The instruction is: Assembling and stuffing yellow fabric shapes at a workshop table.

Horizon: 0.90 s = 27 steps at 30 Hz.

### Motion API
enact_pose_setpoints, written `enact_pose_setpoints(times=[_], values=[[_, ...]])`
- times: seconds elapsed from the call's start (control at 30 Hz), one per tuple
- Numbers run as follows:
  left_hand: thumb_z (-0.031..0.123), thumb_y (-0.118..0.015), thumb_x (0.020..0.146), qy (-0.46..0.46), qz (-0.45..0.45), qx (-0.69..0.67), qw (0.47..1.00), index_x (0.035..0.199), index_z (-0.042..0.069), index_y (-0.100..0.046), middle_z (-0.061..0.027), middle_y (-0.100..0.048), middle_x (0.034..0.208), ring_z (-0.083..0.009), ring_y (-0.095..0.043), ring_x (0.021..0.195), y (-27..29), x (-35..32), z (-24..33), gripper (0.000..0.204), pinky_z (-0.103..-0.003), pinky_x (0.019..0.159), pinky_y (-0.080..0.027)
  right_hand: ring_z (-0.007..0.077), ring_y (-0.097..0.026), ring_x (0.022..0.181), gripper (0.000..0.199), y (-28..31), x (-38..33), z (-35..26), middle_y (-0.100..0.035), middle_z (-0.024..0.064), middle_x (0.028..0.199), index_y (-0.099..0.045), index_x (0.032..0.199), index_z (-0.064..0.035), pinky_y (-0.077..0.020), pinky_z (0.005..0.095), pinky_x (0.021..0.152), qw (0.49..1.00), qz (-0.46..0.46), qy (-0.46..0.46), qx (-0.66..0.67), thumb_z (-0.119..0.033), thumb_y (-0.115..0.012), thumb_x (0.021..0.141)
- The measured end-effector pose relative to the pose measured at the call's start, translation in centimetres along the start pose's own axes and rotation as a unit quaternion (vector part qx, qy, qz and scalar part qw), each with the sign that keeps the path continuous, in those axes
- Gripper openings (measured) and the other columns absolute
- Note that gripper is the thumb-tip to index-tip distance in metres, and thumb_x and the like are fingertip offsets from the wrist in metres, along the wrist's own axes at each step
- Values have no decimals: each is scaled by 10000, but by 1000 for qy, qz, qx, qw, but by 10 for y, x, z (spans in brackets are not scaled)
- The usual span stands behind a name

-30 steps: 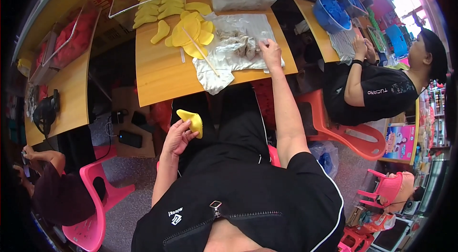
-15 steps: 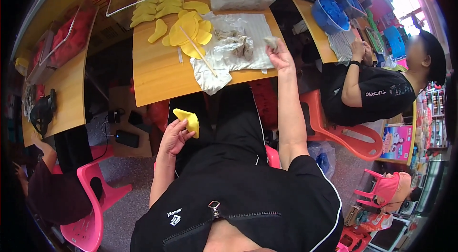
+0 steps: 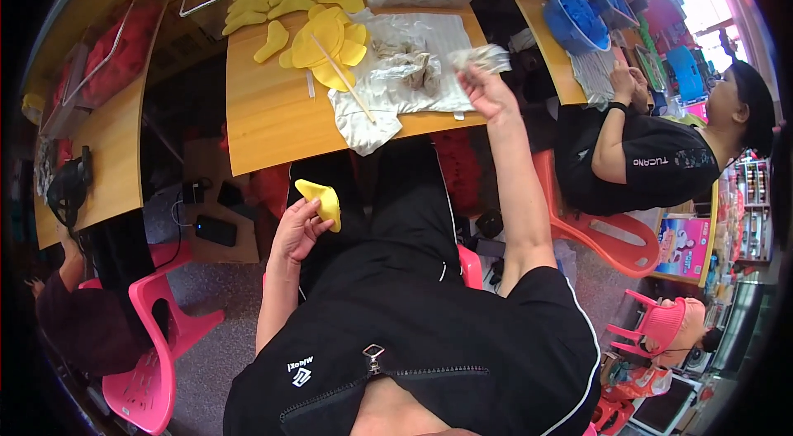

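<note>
Wooden table (image 3: 273, 118) ahead of you carries yellow wrappers (image 3: 326, 40) and a white cloth (image 3: 413, 73). Your left hand (image 3: 296, 231) holds a folded yellow wrapper (image 3: 322, 201); your right hand (image 3: 483, 89) seems to pinch a crumpled clear bag (image 3: 483, 58).

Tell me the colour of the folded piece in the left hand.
Bright yellow. The folded piece, held in the left hand, shows best in the head view.
</note>
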<state>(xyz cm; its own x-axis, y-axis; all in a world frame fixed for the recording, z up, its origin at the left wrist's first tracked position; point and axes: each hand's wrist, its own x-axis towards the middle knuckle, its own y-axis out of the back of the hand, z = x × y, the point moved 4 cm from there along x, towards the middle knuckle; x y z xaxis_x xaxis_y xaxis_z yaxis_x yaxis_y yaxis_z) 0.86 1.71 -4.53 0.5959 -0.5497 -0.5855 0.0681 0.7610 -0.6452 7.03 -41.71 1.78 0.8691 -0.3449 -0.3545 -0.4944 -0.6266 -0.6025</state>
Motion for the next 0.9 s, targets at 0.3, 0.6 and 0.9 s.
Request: enact_pose_setpoints(times=[0.3, 0.6, 0.9], values=[[172, -536, 938, 41, -100, -34, 994, 1234, 20, -484, -174, -591, 1199, -228, -656, 934, -40, 7, 8, 337, -290, 701, -595, 153, -655, 858, 290, -74, -108, 74, -659, 66, 1027, -581, 1119, -16, -575, 298, 692, 970, -144, -124, -152, -55, -660, 843], [144, -560, 926, 63, -217, -72, 972, 1183, -3, -524, -112, -653, 1007, -177, -680, 831, -70, 20, 1, 298, -255, 654, -599, 133, -661, 814, 278, -104, -167, 118, -670, 69, 961, -610, 1102, -5, -578, 262, 639, 877, -249, -278, -303, -192, -631, 897], [114, -611, 900, -55, -244, 41, 967, 1074, -28, -626, -121, -670, 975, -190, -674, 822, -74, 16, -11, 226, -277, 675, -583, 122, -632, 880, 312, -101, -197, 101, -629, 79, 1034, -548, 1175, 25, -571, 279, 701, 901, -187, -217, -327, -199, -512, 960]])
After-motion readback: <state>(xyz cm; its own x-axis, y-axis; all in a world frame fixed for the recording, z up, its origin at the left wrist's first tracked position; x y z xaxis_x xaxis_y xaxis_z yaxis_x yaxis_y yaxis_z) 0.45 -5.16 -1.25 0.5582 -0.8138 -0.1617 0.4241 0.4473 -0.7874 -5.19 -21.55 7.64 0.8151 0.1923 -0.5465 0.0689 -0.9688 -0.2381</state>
